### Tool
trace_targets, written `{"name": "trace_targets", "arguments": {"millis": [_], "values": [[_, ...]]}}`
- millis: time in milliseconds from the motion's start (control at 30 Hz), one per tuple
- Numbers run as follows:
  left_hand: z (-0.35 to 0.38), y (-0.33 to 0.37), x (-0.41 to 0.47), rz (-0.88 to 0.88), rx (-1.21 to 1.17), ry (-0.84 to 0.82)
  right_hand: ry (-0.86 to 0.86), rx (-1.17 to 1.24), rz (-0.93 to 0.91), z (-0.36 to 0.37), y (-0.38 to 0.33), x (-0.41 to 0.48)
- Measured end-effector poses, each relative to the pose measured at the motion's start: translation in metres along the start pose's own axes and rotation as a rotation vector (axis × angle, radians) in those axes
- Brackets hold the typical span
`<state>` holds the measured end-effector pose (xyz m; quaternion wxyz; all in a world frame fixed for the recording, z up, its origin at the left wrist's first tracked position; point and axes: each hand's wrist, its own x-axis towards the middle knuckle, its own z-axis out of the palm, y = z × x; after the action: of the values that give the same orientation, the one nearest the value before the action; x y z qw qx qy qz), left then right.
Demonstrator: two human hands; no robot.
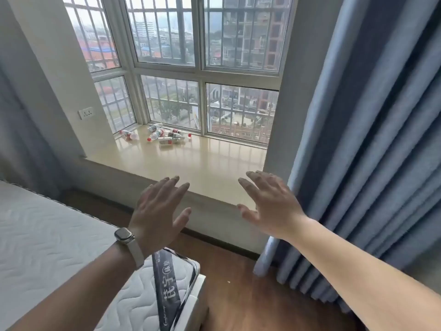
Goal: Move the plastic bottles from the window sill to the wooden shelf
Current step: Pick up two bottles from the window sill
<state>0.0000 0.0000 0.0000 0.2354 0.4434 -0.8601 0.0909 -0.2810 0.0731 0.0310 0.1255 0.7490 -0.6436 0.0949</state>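
Several clear plastic bottles [164, 136] with red caps and red labels lie on their sides at the far left of the beige window sill [214, 163], close to the glass. One of them, a bottle [128, 135], lies apart toward the left corner. My left hand [157, 213], with a watch on its wrist, is raised in front of the sill's near edge, fingers spread and holding nothing. My right hand [272, 206] hovers beside it, also spread and empty. Both hands are well short of the bottles. No wooden shelf is in view.
A white quilted mattress [59, 247] fills the lower left, its corner under my left forearm. Blue curtains [372, 151] hang at the right of the sill. Brown wooden floor [238, 295] lies between mattress and curtain. A wall socket [86, 113] sits left of the window.
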Motion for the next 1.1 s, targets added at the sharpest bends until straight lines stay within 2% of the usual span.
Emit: {"name": "trace_targets", "arguments": {"millis": [133,300,567,800,933,1100], "values": [[0.030,-0.038,0.031,-0.030,-0.029,-0.042,-0.108,0.037,0.027,0.033,-0.005,0.049],[0.066,-0.082,0.074,-0.046,-0.053,-0.074,-0.121,0.048,0.058,0.062,-0.001,0.109],[0.109,-0.094,0.134,-0.065,-0.133,-0.068,-0.119,0.057,0.103,0.089,0.017,0.175],[0.136,-0.118,0.198,-0.079,-0.078,-0.065,-0.054,0.120,0.111,0.107,0.059,0.228],[0.151,-0.123,0.246,-0.080,0.010,-0.098,-0.073,0.143,0.063,0.131,0.101,0.266],[0.180,-0.108,0.297,-0.176,0.113,-0.139,-0.087,0.166,-0.045,0.159,0.156,0.319]]}}
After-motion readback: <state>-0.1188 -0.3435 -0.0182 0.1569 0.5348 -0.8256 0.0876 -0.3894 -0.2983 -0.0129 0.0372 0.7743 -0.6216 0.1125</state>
